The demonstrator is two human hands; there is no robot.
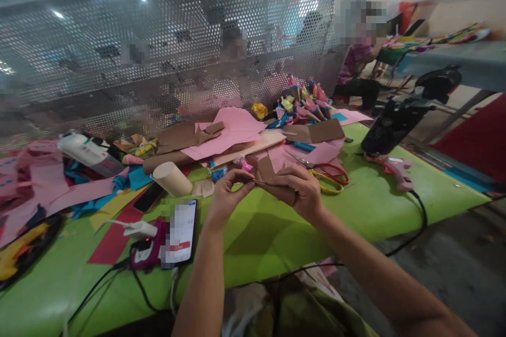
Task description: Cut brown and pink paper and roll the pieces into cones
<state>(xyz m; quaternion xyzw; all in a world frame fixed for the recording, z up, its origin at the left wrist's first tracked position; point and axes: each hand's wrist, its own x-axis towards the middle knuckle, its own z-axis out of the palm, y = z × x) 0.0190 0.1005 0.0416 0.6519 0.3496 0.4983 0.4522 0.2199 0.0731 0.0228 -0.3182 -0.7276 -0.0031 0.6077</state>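
Note:
Both my hands meet over the green table (276, 231). My left hand (226, 196) pinches the near edge of a small brown cardboard piece (265, 169). My right hand (300, 189) wraps its fingers round the same piece from the right. The cardboard is folded and held a little above the table. Scissors with red and yellow handles (328, 176) lie just right of my right hand.
A lit phone (181, 231) and a power bank with cables lie at the near left. A paper cup (171, 179) lies on its side. Pink and brown paper sheets (233, 134) pile behind. A pink glue gun (393, 168) rests at right. People sit beyond a perforated screen.

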